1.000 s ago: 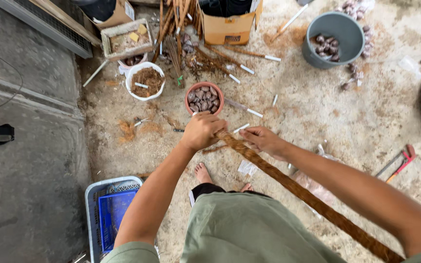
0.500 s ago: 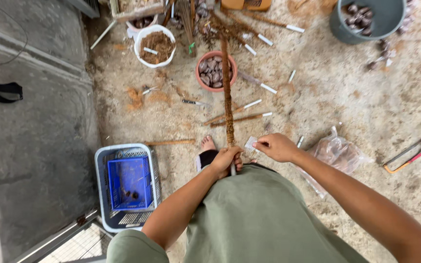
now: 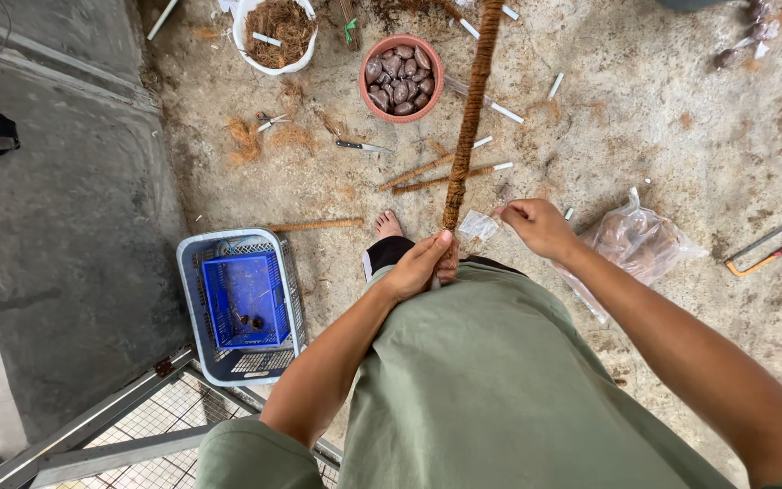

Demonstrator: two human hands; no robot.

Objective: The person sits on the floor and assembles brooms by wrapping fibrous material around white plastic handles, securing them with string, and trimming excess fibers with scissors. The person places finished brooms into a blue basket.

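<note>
A long brown fibre-wrapped pole (image 3: 471, 109) runs from the top of the view down to my waist. My left hand (image 3: 423, 264) grips its lower end against my green shirt. My right hand (image 3: 536, 225) hovers just right of the pole, fingers pinched on something small and thin that I cannot make out; a small clear plastic piece (image 3: 477, 225) lies below it. My bare foot (image 3: 388, 224) shows on the concrete beside the pole.
A red bowl of dark seeds (image 3: 401, 77) and a white bucket of brown fibre (image 3: 275, 32) stand ahead. Stacked blue and grey baskets (image 3: 242, 303) sit at my left. Sticks, a knife (image 3: 359, 145), scissors, a clear bag (image 3: 635, 243) and a hacksaw (image 3: 776, 243) lie around.
The pole swung from slanting toward the lower right to pointing straight ahead. My left hand slid to its lower end near my waist. My view tilted down and closer.
</note>
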